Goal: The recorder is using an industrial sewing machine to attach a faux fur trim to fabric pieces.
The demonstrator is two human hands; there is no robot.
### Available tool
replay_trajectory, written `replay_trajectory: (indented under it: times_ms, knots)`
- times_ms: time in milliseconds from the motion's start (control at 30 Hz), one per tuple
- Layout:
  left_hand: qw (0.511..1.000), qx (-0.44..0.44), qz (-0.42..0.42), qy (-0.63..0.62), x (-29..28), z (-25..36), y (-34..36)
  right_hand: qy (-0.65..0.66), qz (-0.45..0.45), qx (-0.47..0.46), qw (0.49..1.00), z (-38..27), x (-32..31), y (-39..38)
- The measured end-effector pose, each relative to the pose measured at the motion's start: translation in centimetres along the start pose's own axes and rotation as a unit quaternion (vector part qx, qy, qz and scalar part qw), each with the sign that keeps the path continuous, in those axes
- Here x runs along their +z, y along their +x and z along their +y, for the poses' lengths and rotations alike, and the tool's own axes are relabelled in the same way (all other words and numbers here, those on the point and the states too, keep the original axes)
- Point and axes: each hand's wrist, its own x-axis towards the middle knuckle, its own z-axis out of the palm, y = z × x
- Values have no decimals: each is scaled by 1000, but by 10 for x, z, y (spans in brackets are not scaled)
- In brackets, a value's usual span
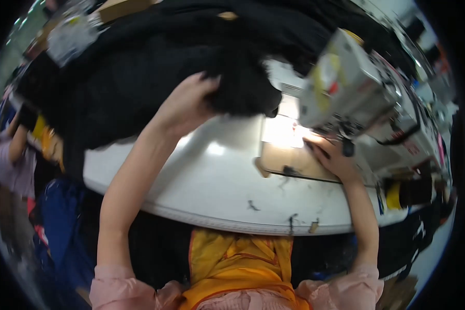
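My left hand [188, 103] is closed on a bunched black fabric [243, 85], lifted over the white table to the left of a sewing machine [341, 82]. The fabric looks fluffy or furry, and its edges are smeared by motion. My right hand [337, 159] lies beside the machine's brightly lit needle area, at the right of a tan work plate [284, 159]. Its fingers reach toward the light and appear apart, with nothing visible in them. Glare hides the needle and the fingertips in part.
A large pile of black fabric [129, 77] covers the table's left and far sides. Dark thread scraps [293, 222] lie near the front edge of the white table [217, 191]. A clear plastic bag [72, 39] is at the far left. Another person's arm [18, 137] shows at left.
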Motion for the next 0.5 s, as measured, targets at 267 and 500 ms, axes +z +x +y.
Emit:
replay_trajectory:
  times_ms: [267, 500]
  knots:
    - [702, 350, 278, 555, -85, 98, -31, -124, -40, -34, 991, 5, 3, -7]
    - [453, 80, 453, 764, -202, 52, -199, 51, -56, 117, 990, -1, -16, -16]
